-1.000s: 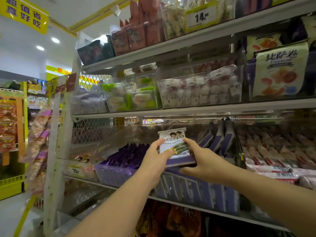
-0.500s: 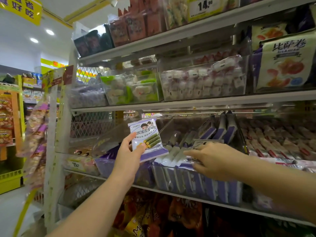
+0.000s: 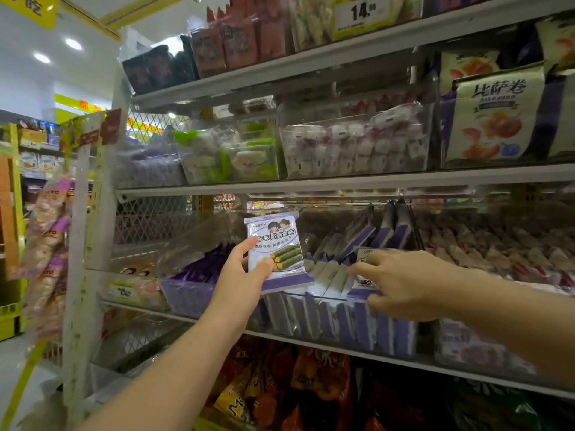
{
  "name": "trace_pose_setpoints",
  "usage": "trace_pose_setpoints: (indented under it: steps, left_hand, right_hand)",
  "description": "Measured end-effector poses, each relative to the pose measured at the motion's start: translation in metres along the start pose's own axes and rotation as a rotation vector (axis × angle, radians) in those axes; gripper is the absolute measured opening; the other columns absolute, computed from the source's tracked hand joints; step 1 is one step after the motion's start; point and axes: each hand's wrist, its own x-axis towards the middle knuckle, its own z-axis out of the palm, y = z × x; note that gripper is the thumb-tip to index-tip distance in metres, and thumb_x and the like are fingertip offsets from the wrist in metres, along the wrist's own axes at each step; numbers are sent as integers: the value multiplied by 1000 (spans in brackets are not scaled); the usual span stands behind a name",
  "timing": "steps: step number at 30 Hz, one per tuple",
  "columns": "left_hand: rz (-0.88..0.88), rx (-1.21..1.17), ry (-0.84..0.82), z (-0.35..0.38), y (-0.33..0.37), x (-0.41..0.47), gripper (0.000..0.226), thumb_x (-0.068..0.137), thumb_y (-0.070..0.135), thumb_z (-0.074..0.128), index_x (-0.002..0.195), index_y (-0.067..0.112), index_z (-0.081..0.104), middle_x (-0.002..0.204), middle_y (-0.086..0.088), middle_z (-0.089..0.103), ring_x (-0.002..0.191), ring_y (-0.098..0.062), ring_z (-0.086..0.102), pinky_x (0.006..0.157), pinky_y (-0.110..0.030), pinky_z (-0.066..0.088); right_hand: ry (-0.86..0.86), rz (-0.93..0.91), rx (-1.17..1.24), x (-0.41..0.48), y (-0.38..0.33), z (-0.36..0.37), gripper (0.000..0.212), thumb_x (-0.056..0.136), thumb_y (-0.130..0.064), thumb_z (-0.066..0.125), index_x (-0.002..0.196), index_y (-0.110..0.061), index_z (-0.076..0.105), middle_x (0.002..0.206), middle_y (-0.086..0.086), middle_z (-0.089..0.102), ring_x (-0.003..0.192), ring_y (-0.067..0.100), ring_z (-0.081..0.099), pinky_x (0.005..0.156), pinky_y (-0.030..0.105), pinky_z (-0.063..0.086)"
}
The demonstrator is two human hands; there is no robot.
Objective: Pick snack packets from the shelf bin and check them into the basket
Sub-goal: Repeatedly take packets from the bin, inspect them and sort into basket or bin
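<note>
Your left hand [image 3: 239, 283] pinches the held packet [image 3: 277, 248] upright just left of the shelf bin [image 3: 300, 320], while your right hand [image 3: 404, 286], the nearer one, pinches the next packet [image 3: 362, 283], standing on edge in the row; the basket is out of view.

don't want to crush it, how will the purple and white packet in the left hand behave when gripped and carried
Probably light and fairly stiff: the packet stands upright though the left hand pinches only its lower corner. Its film looks glossy, so it may slip. The rolls pictured on it suggest brittle contents, so squeeze gently.
</note>
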Motion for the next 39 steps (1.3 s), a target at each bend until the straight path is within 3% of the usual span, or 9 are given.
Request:
trace_pose_setpoints:
  steps: [7,10,13,17,21,25,29,34,39]
  left_hand:
    - [12,26,17,-3,1,0,42,94,15,60,114,50,48,133,1,55,116,-22,59,100,-49,48]
    - [43,51,11,-3,2,-5,43,94,15,60,108,54,48,127,5,58,113,-17,61,100,-46,49]
    - [82,45,3,-8,3,-15,49,93,15,62,106,60,47,125,8,59,114,-15,60,100,-45,49]
    - [85,-7,-8,-32,-7,-41,68,91,14,66,144,41,33,132,3,59,119,-16,59,105,-47,44]
    - [-9,-28,-48,-73,-34,-86,91,74,22,74,148,44,25,129,5,63,118,-19,61,104,-51,45]
    - [-146,60,-118,-119,-71,-137,87,73,18,74,148,33,31,123,5,67,115,-18,63,99,-44,49]
    - [-279,214,-91,-156,-100,-173,55,87,8,68,137,19,49,123,0,68,115,-20,63,100,-44,49]
    - [-398,162,121,-167,-121,-189,17,97,27,55,110,26,66,98,6,76,86,-10,73,60,-21,55]
    - [-485,-29,296,-161,-131,-186,25,98,28,53,103,8,68,96,-16,75,90,-31,73,81,-44,58]
  right_hand:
    - [51,-7,-38,-6,-4,0,74,84,-73,29,148,-42,9,156,1,23,138,24,29,107,43,32]
    - [243,-28,14,-9,-13,-11,79,81,-77,30,149,-39,14,150,-4,34,135,18,34,106,38,34]
    - [476,-32,384,-4,-39,-21,69,87,-62,43,146,-29,31,141,-7,47,128,12,44,101,33,41]
    - [545,74,1088,16,-97,-8,73,91,-41,58,151,-18,23,142,-2,49,125,13,50,104,33,42]
    - [364,126,1799,26,-160,24,56,93,-40,57,139,-10,45,116,-2,68,102,12,67,90,39,55]
    - [32,128,2246,23,-226,71,35,97,-35,50,111,-6,64,102,13,74,96,29,71,85,45,56]
    - [-216,153,2330,16,-280,113,32,98,-27,48,117,-5,61,107,15,72,97,31,69,89,49,54]
    - [-366,70,2244,6,-317,156,26,98,-26,49,114,-10,62,105,9,73,93,25,71,78,40,57]
    - [-437,4,2174,6,-323,166,24,96,-27,53,112,-13,64,110,10,72,104,30,67,87,45,54]
